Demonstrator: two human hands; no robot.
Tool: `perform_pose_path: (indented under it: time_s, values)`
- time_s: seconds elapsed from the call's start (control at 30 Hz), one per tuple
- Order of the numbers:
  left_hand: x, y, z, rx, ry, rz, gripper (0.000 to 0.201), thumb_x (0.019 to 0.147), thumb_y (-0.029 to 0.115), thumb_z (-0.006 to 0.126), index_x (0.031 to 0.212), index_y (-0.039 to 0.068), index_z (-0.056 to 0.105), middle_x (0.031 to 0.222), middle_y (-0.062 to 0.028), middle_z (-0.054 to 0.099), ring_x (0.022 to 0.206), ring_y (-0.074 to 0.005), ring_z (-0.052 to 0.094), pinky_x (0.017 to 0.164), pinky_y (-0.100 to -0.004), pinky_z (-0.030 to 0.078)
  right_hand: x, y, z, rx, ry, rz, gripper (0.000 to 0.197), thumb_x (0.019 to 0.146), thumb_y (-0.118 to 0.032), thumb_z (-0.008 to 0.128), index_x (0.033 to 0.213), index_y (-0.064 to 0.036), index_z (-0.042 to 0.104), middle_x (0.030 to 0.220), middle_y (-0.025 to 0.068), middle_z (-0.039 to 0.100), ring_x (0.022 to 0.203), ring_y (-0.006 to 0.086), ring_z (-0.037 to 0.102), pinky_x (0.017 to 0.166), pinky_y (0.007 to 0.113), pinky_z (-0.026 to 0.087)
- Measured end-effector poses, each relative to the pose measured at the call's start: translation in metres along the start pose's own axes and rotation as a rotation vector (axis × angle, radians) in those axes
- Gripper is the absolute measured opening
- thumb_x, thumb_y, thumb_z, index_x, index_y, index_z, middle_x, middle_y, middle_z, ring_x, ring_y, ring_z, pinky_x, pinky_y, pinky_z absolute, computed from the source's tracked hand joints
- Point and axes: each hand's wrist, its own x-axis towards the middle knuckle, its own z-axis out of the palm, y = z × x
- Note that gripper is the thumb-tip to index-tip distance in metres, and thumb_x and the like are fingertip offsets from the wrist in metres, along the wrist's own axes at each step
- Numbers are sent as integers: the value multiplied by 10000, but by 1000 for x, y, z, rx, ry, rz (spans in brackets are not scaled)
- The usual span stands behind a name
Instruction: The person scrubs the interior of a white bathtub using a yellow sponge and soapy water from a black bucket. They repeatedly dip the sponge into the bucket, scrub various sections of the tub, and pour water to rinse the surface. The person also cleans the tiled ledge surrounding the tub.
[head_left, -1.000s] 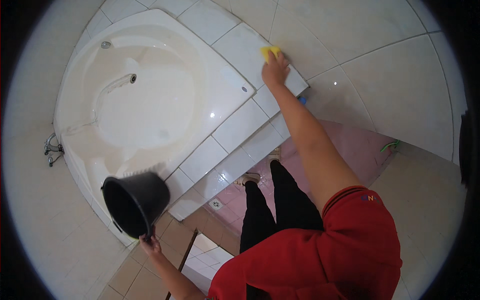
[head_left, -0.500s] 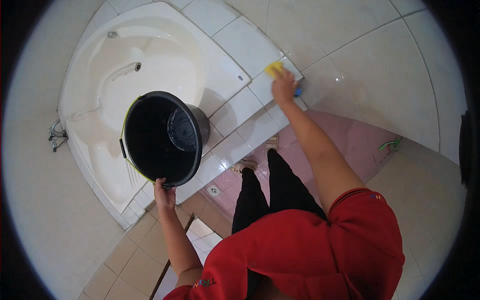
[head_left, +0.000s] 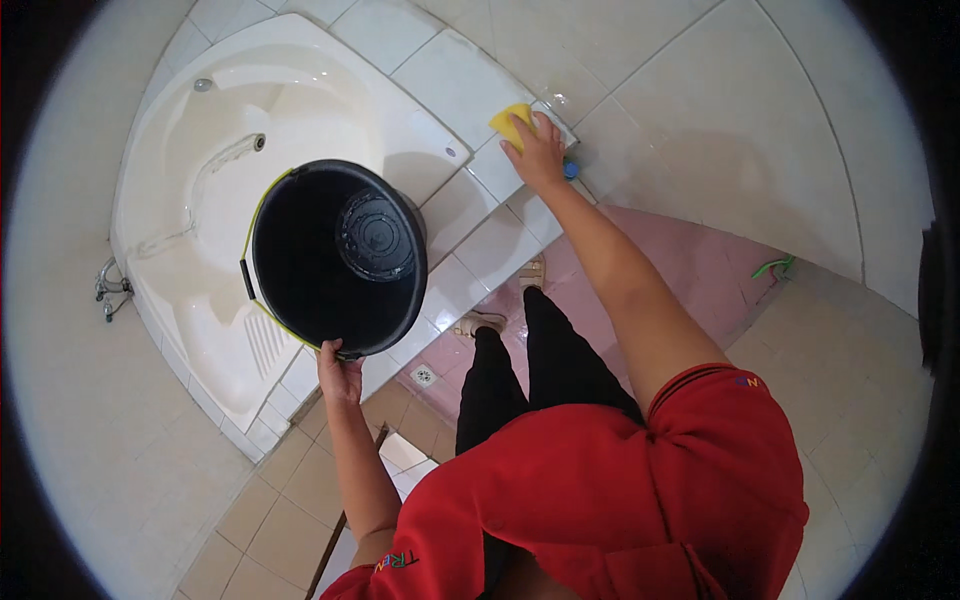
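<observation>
My left hand [head_left: 341, 376] grips the rim of a black bucket [head_left: 300, 270] on the side nearest me. The bucket is tilted, so its wet inside and ringed bottom show; its yellow-green handle hangs along the left side. Over at the right end of the white tiled ledge, my right hand [head_left: 537, 147] closes on a yellow sponge [head_left: 513, 122]. The sponge is at the ledge's tiles, close to the corner by the wall. Just below that hand sits a small blue object [head_left: 570, 169], partly hidden and too small to name.
A cream corner bathtub [head_left: 335, 75] lies behind the bucket, with a chrome tap [head_left: 112, 285] on the left wall. My sandalled feet stand on a pink tiled floor [head_left: 660, 270] with a small drain [head_left: 424, 375]. Something green [head_left: 773, 267] lies at the floor's right edge.
My right hand has shifted slightly left with the sponge. The bucket has tipped so more of its bottom faces me. The whole view has moved a little.
</observation>
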Motion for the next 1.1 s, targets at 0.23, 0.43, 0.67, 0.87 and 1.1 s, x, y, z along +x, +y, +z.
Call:
perform_pose_path:
  time_s: [0.23, 0.43, 0.67, 0.87, 1.1]
  values:
    - [-16, -4, 62, 52, -117, 45, 386, 849, 52, 512, 1228, 103, 461, 1123, -71, 578, 908, -235, 655, 741, -429, 607, -110, 84, 1, 189, 157, 396, 495, 794, -74, 666, 1261, -117, 507, 1207, 187, 469, 1142, 387, 472, 1000, 455, 394]
    - [-30, -1, 104, 130, -269, 52, 388, 876, 65, 510, 1254, 101, 430, 1128, -76, 571, 900, -224, 657, 708, -419, 606, -83, 117, 29, -2, -256, 372, 385, 832, -99, 617, 1210, -138, 558, 1224, 218, 476, 1112, 407, 542, 954, 469, 457]
    - [-51, 2, 114, 207, -360, 62, 436, 947, 275, 528, 1331, 108, 402, 1219, -117, 571, 961, -231, 658, 702, -388, 595, -83, 105, 21, -210, -535, 460, 271, 933, -161, 474, 1165, -124, 608, 1228, 256, 479, 1108, 405, 563, 898, 462, 493]
    - [-30, -24, 79, 159, -367, -76, 730, 943, 608, 381, 1451, 90, 304, 1300, -157, 545, 1074, -315, 612, 906, -431, 510, -125, 86, -47, -115, -419, 186, 261, 821, -98, 616, 1074, -35, 617, 1118, 217, 558, 975, 398, 607, 840, 467, 502]
    - [-51, -85, 33, 1149, -872, 351, 816, 802, 337, 742, 1433, 22, 331, 1368, -256, 482, 1223, -349, 528, 1037, -420, 407, -161, -44, -211, 186, -487, -90, 300, 720, -167, 764, 928, -2, 626, 927, 192, 606, 857, 371, 606, 753, 434, 498]
